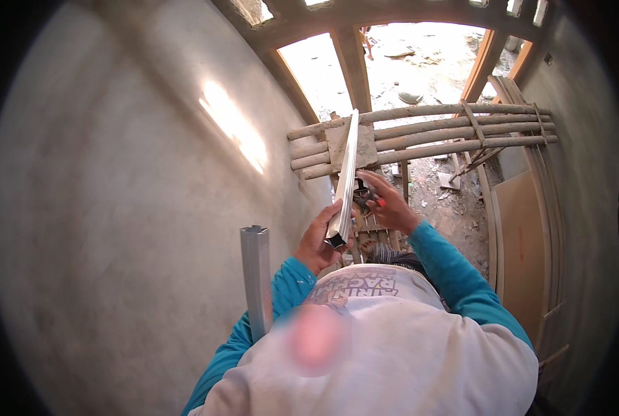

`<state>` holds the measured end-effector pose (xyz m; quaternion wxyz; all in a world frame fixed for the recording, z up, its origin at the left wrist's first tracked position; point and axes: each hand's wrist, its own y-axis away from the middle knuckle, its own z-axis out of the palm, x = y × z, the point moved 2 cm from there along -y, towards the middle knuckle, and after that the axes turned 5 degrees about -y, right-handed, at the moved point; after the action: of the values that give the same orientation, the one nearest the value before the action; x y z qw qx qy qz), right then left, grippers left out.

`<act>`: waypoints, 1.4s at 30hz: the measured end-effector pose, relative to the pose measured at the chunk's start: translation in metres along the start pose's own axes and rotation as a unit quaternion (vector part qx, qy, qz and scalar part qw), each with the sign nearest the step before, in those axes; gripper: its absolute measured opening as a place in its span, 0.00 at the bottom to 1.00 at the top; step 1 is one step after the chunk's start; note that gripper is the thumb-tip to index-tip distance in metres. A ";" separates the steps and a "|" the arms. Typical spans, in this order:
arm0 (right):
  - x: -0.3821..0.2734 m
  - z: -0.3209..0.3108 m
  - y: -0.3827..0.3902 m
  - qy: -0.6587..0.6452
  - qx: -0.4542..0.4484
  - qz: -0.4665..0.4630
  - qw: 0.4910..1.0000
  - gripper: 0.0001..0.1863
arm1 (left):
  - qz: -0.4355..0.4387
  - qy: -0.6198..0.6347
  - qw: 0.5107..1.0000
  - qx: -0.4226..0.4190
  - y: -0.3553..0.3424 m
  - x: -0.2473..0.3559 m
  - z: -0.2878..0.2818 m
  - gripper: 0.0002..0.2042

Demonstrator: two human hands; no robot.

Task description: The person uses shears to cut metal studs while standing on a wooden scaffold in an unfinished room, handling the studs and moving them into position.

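Near the middle of the view, my left hand [321, 238] is closed around the lower end of a long, shiny metal channel [349, 166]. The channel slopes up and away, its far end passing over a flat board [363, 145] on the poles. Just right of it, my right hand [391, 204] has its fingers curled at a small dark object [362, 187]. A red-orange bit shows by those fingers; the object's kind is not clear. Beside my left forearm stands a second grey metal profile [255, 277], upright, its lower end hidden behind my shirt.
Bamboo poles [455, 132] lashed together span the space ahead. A plastered wall [136, 208] rises at the left, another at the right. Boards and a brown panel [520, 229] lean on the right side. Rubble and scraps [448, 182] litter the floor below. Wooden posts [351, 69] frame a bright opening.
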<state>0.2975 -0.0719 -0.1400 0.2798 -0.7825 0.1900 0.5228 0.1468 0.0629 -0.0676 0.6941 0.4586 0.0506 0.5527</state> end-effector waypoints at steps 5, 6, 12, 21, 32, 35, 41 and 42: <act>-0.003 0.024 -0.042 0.075 -0.094 -0.073 0.990 0.35 | -0.002 0.015 0.997 -0.071 0.016 0.006 -0.010 0.25; -0.003 0.022 -0.050 0.078 -0.087 -0.082 0.990 0.29 | -0.002 0.008 0.999 -0.053 0.017 0.008 -0.012 0.24; -0.029 0.008 -0.097 0.109 -0.089 -0.164 0.976 0.17 | 0.016 0.018 0.986 -0.166 0.028 0.023 -0.044 0.41; -0.096 -0.155 -0.194 0.207 0.233 -0.303 0.901 0.15 | 0.276 -0.070 0.758 -0.586 0.123 0.031 -0.153 0.47; -0.285 -0.191 -0.172 0.102 0.341 -0.174 0.918 0.13 | 0.305 -0.095 0.764 -0.561 0.149 0.031 -0.173 0.38; -0.279 -0.191 -0.166 -0.270 0.221 -0.147 0.926 0.05 | 0.252 -0.047 0.923 -0.287 0.148 0.015 -0.180 0.34; -0.283 -0.159 -0.143 0.025 0.230 -0.175 0.957 0.04 | 0.224 -0.062 0.969 -0.078 0.162 0.006 -0.190 0.35; -0.268 -0.165 -0.145 0.014 0.203 -0.137 0.969 0.08 | 0.225 -0.118 0.966 -0.048 0.163 0.004 -0.196 0.34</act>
<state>0.3981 -0.0640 0.1911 0.4988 -0.7355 0.1871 0.4187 -0.0823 0.1749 -0.0653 0.5739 0.4861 -0.1627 0.6387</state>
